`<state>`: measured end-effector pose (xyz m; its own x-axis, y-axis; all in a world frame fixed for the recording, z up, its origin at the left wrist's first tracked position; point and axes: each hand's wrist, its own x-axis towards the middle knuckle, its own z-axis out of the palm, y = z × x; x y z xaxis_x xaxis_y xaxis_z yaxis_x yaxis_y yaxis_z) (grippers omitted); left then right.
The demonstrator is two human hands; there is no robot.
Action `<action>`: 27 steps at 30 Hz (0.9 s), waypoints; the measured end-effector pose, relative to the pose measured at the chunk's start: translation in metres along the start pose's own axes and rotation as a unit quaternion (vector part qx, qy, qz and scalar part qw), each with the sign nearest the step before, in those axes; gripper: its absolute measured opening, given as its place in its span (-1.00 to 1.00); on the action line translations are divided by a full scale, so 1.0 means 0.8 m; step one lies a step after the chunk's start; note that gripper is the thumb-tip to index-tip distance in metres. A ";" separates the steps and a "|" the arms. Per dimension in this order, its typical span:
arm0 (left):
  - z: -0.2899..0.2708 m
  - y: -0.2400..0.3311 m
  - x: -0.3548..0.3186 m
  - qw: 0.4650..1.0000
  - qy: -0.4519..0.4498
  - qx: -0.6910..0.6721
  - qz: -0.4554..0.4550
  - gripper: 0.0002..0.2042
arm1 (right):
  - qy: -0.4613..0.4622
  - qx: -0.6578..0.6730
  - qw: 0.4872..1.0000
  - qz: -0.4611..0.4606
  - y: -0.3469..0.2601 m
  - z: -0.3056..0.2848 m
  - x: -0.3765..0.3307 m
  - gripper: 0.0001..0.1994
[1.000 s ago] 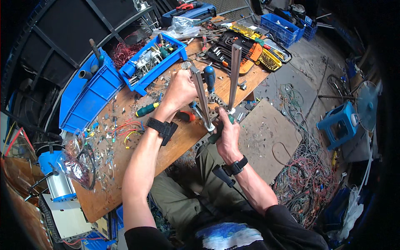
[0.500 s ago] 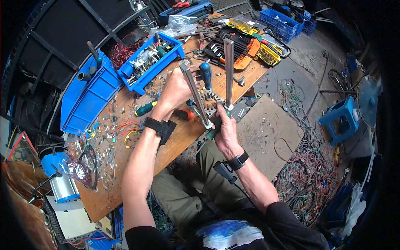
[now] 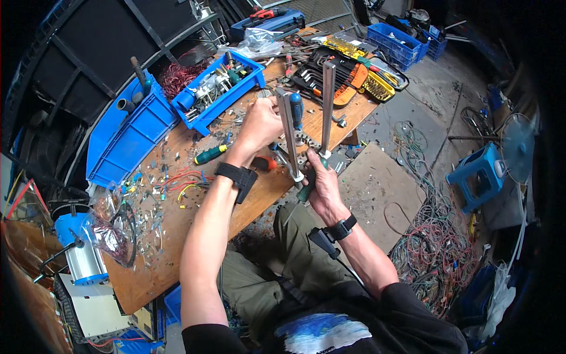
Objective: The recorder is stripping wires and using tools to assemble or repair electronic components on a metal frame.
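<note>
A metal assembly with two long bars [image 3: 328, 109] sticking up and a round, slotted metal part [image 3: 308, 141] between them is at the table's right edge. My right hand [image 3: 324, 186] is closed round a green-handled screwdriver [image 3: 305, 192], its shaft pointing down toward my knee, and steadies the assembly's near side. Beside the nearer bar, my left hand [image 3: 259, 127] is closed with fingertips pinched; the bar partly hides what they hold, if anything. A blue-handled tool [image 3: 296, 111] stands upright behind the slotted part. A red-and-black handle [image 3: 263, 163] lies under my left wrist.
On the wooden table [image 3: 194, 236] lie a green-and-yellow screwdriver [image 3: 211, 154], wire scraps and a blue bin [image 3: 227, 100] of metal parts. Hex key sets [image 3: 336, 82] lie at the far end. A wire heap [image 3: 436, 259] and blue fan [image 3: 477, 177] are at right.
My left hand has shifted slightly right and its fingers have drawn closer to the nearer bar. That bar now stands more upright. My right hand keeps its grip on the screwdriver.
</note>
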<state>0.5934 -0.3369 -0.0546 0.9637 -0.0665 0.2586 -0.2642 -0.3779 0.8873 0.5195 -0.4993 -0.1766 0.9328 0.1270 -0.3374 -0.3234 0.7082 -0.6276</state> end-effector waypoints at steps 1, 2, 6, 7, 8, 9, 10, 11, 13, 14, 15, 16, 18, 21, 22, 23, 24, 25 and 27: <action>-0.002 0.007 -0.002 0.996 0.008 0.087 -0.021 -0.80 | 0.007 0.000 1.000 -0.008 -0.001 0.002 -0.004 -0.71; -0.003 0.003 0.002 0.996 0.004 0.084 -0.020 -0.80 | 0.011 0.000 1.000 -0.011 0.001 0.001 -0.004 -0.71; -0.023 -0.032 0.016 0.986 -0.107 0.121 -0.044 -0.43 | 0.004 -0.016 1.000 -0.015 0.005 0.006 -0.007 -0.73; -0.021 -0.034 0.016 0.990 -0.101 0.092 -0.048 -0.43 | 0.012 -0.027 0.999 -0.021 0.005 0.006 -0.010 -0.72; -0.020 -0.035 0.017 0.992 -0.094 0.063 -0.052 -0.44 | 0.020 -0.038 0.999 -0.026 0.006 0.008 -0.012 -0.71; -0.022 -0.035 0.018 0.988 -0.100 0.106 -0.053 -0.46 | 0.013 -0.039 0.999 -0.022 0.010 0.008 -0.019 -0.72; -0.018 -0.035 0.015 0.988 -0.102 0.105 -0.055 -0.46 | 0.016 -0.039 0.999 -0.021 0.008 0.005 -0.018 -0.72; -0.011 -0.036 0.013 0.990 -0.088 0.106 -0.035 -0.47 | 0.017 -0.045 0.998 -0.031 0.005 0.002 -0.014 -0.72; 0.002 -0.035 0.011 0.995 0.007 0.080 0.050 -0.86 | 0.015 -0.048 0.997 -0.052 -0.001 0.006 -0.010 -0.70; 0.000 -0.033 0.012 0.995 0.008 0.082 0.051 -0.86 | 0.012 -0.047 0.997 -0.052 0.001 0.007 -0.009 -0.70; -0.004 -0.035 0.011 0.997 -0.010 0.069 0.043 -0.86 | 0.009 -0.039 0.998 -0.047 0.004 0.007 -0.009 -0.71; -0.007 -0.037 0.011 0.997 -0.028 0.055 0.035 -0.86 | 0.006 -0.030 0.999 -0.042 0.008 0.006 -0.008 -0.72; -0.009 -0.032 0.009 0.995 -0.029 0.085 0.040 -0.86 | 0.001 -0.027 0.999 -0.041 0.011 0.006 -0.007 -0.72; -0.002 -0.004 -0.010 0.996 -0.005 0.092 0.006 -0.77 | 0.017 -0.034 0.999 -0.039 0.008 0.010 -0.013 -0.70; 0.001 0.007 -0.019 0.996 -0.008 0.091 0.007 -0.77 | 0.019 -0.033 0.998 -0.040 0.006 0.006 -0.011 -0.70; 0.004 0.019 -0.029 0.993 0.030 0.105 0.052 -0.73 | 0.016 -0.027 0.999 -0.031 0.005 0.002 -0.008 -0.70; 0.003 0.025 -0.036 0.985 0.071 0.121 0.096 -0.69 | 0.009 -0.021 1.000 -0.019 0.005 0.002 -0.007 -0.70; -0.001 0.020 -0.038 0.963 0.121 0.133 0.200 -0.62 | 0.008 -0.020 1.000 -0.018 0.006 0.002 -0.007 -0.70; 0.006 0.040 -0.063 0.978 0.126 0.030 0.161 -0.60 | -0.001 -0.023 1.000 -0.015 0.004 -0.006 -0.004 -0.69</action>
<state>0.5364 -0.3500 -0.0414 0.7881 0.0363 0.6144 -0.5429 -0.4295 0.7217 0.5151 -0.5005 -0.1806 0.9429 0.1075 -0.3154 -0.3012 0.6797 -0.6688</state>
